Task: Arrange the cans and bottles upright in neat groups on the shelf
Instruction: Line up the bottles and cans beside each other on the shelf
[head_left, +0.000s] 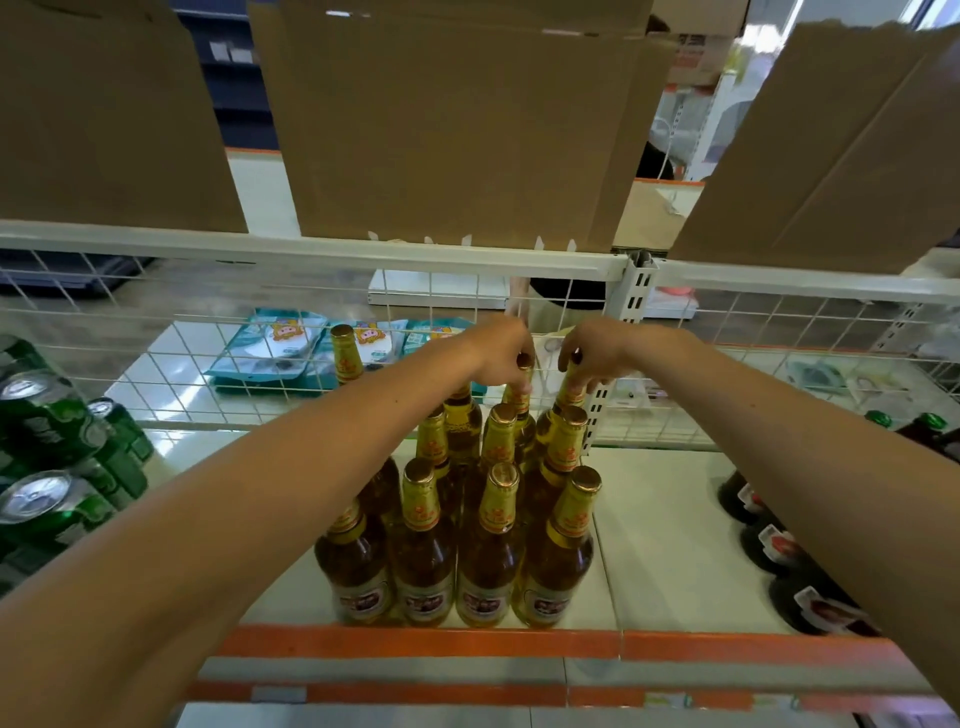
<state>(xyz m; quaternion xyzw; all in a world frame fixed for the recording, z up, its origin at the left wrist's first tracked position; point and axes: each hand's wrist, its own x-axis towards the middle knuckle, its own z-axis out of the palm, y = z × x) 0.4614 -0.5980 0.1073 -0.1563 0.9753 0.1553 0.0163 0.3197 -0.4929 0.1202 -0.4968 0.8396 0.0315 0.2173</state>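
Several gold-capped amber bottles (491, 545) stand upright in rows in the middle of the white shelf (660, 545). My left hand (498, 353) grips the neck of a back-row bottle (519, 397). Just to its right, my right hand (597, 356) grips the neck of the neighbouring back-row bottle (570, 395). One more gold-capped bottle (345, 356) stands alone at the back left, against the wire mesh. Green cans (49, 441) are stacked at the left end of the shelf. Dark bottles with red labels (779, 545) stand in a row at the right.
A white wire mesh back panel (208, 374) closes the shelf behind the bottles. Cardboard sheets (457, 130) stand on the shelf above. An orange strip (415, 642) runs along the front edge. Teal packets (280, 343) lie beyond the mesh.
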